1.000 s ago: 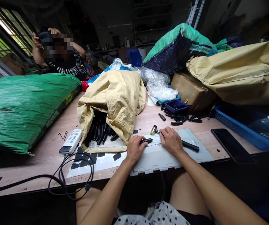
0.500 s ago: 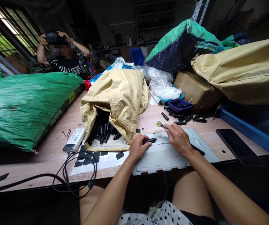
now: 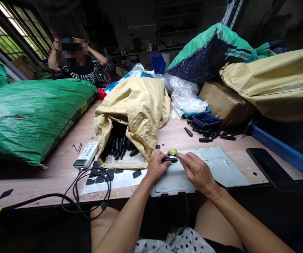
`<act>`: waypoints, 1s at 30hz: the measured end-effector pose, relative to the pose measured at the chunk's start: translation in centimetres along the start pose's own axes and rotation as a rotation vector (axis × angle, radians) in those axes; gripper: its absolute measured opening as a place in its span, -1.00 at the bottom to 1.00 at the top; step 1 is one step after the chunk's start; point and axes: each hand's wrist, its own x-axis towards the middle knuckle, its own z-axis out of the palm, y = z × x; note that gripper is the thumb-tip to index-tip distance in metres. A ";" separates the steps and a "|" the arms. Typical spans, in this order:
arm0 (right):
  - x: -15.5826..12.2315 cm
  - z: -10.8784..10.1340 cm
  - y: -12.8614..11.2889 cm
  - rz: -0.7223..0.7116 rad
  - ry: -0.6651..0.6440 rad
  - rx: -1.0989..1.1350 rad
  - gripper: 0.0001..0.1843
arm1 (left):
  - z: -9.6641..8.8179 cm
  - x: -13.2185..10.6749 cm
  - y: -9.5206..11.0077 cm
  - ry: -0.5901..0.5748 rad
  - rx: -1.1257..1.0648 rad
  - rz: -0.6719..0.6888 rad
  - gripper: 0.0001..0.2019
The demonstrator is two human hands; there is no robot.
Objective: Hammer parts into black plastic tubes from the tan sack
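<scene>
Gripping a hammer [image 3: 172,151], the right hand [image 3: 199,173] hovers near a black tube [image 3: 170,160].

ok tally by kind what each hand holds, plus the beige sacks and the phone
Hammer: 1, in the right hand
Black part: 1, in the left hand
Beige sacks: 2
Phone: 1
Total: 5

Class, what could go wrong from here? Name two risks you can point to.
The right hand holds the hammer close to the left hand, which grips a black piece; a slip might hurt that hand. The phone lies at the front edge of the table; a nudge could tip it off.
</scene>
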 end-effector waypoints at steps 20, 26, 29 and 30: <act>1.4 -1.1 4.1 0.105 0.069 -0.061 -0.60 | 0.1 0.1 0.1 0.002 -0.008 -0.011 -0.89; 3.4 1.0 8.3 0.127 -0.007 -0.243 -0.67 | 0.0 -0.2 0.3 0.001 0.046 -0.010 -0.81; 3.2 2.1 8.9 0.115 -0.006 -0.282 -0.68 | 0.3 -0.2 0.1 0.006 0.063 -0.001 -0.81; 3.1 2.3 8.8 0.122 0.006 -0.289 -0.68 | 0.4 -0.1 -0.1 0.006 0.069 0.001 -0.82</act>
